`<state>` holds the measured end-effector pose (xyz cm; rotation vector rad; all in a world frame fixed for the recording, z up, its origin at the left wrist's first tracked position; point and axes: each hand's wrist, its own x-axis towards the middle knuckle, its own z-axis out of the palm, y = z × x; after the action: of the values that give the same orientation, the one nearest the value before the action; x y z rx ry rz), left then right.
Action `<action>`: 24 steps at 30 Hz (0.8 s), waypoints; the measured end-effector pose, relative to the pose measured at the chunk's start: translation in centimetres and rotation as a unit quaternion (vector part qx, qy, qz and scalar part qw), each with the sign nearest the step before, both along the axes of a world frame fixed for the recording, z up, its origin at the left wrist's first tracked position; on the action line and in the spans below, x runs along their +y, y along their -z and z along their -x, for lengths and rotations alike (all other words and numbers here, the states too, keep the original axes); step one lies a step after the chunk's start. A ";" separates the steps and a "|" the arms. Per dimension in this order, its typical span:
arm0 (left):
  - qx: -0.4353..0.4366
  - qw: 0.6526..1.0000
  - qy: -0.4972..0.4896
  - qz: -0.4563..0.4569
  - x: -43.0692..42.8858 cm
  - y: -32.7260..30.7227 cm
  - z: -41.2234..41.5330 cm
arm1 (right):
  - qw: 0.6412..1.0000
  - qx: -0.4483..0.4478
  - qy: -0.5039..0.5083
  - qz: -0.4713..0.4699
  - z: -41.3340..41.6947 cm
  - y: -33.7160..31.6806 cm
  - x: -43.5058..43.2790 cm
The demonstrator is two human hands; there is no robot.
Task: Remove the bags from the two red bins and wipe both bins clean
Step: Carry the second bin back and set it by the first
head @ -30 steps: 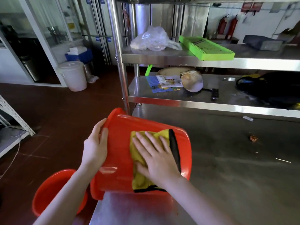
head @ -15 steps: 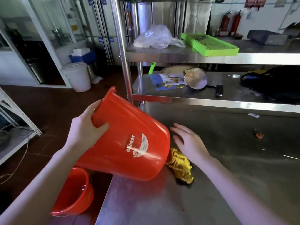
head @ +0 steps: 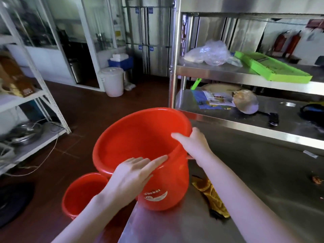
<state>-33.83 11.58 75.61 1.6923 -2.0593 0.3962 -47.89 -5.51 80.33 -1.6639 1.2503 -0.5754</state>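
Head view: red bin at frame centre, tilted at the left edge of the bench, empty. Left hand flat, fingers straight across near rim; right hand gripping far rim. Second red bin lower left on floor, empty. Yellow cloth crumpled on bench, right of centre.

Single head view, looking forward-down, close over hands, wide-angle.

Two slender forearms are being seen bare along their whole visible length; the left hand and right hand are being shown bare too.
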 end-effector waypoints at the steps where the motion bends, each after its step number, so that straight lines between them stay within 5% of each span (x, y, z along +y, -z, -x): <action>1: 0.006 1.000 -0.002 -0.008 0.5 0.5 -0.6 | 0.999 0.023 -0.015 -0.028 -0.3 0.5 0.2; 5: 0.053 0.997 -0.051 -0.020 3.0 1.6 -4.0 | 0.995 0.010 -0.022 -0.099 -1.6 2.9 1.2; 9: 0.172 0.951 -0.242 -0.082 7.0 2.4 -9.4 | 0.997 -0.035 0.018 -0.066 -2.7 4.5 2.0; 11: 0.386 0.858 -0.318 -0.116 9.9 2.8 -12.6 | 0.996 -0.057 0.019 -0.068 -3.4 4.7 2.3; 13: 0.638 0.717 -0.259 -0.106 12.2 3.2 -15.0 | 0.995 -0.068 0.004 -0.076 -4.3 4.8 2.7; 15: 0.772 0.600 -0.185 -0.096 13.6 4.1 -16.6 | 0.994 -0.067 -0.018 -0.079 -5.6 4.9 3.4; 16: 0.791 0.578 -0.178 -0.089 14.1 4.4 -17.0 | 0.994 -0.070 -0.028 -0.081 -6.2 5.0 3.8; 24: 0.747 0.577 -0.328 -0.041 17.3 5.8 -18.4 | 0.988 -0.087 -0.083 -0.094 -9.6 8.8 7.3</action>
<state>-15.45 28.84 69.85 1.6466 -0.1589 -0.7662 -38.24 1.80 71.55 -1.5077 0.9974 -0.4742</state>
